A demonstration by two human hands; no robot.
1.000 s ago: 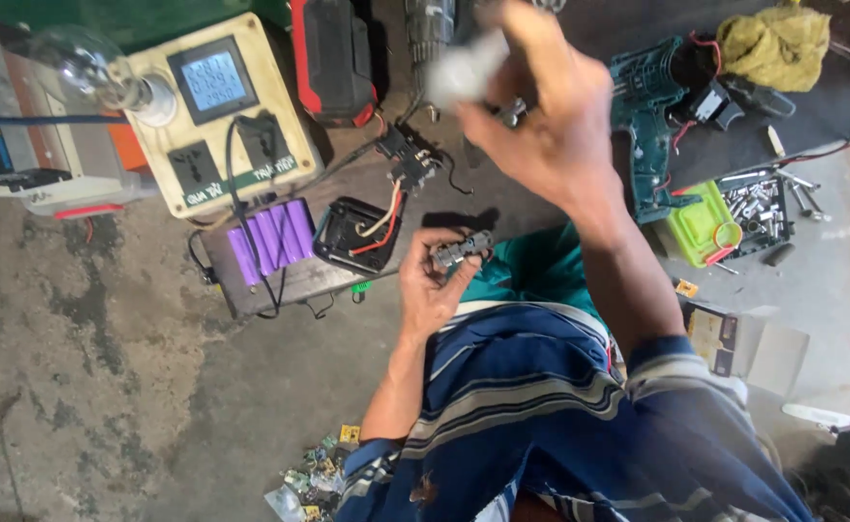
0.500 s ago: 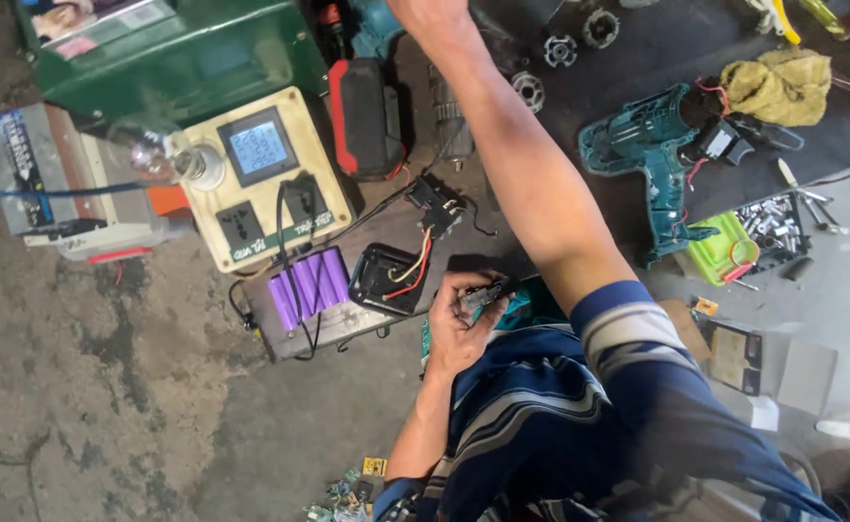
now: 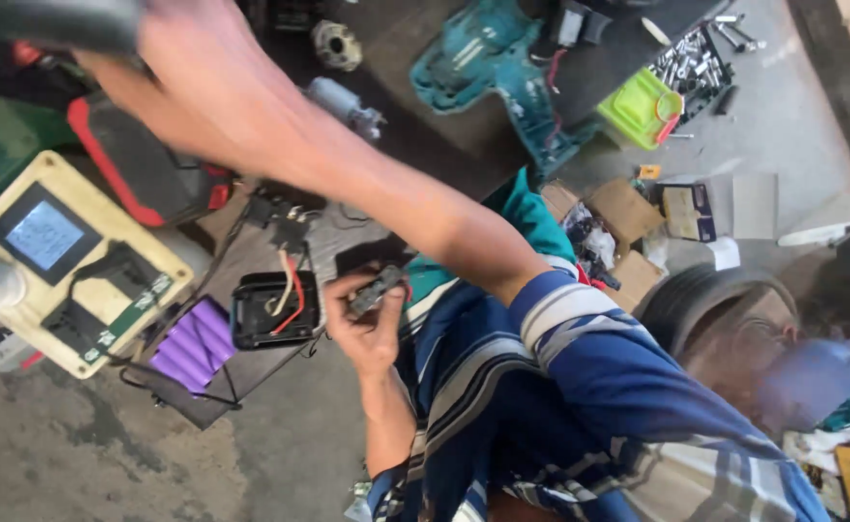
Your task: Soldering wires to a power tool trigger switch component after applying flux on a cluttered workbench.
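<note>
Gripping a small grey metal part [image 3: 377, 290], left hand [image 3: 367, 324] sits beside the open black battery case [image 3: 275, 309]; right hand [image 3: 203, 82] reaches far-left, grip unclear.

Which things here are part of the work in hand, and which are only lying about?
In hand:
left hand holds a small grey part
right hand grips a dark blurred object

Lying about:
teal drill
purple battery cells
open black case
cream meter box
green tray

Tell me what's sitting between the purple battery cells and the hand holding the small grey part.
In the head view, an open black casing with red and white wires lies between the purple cells and the left hand.
</note>
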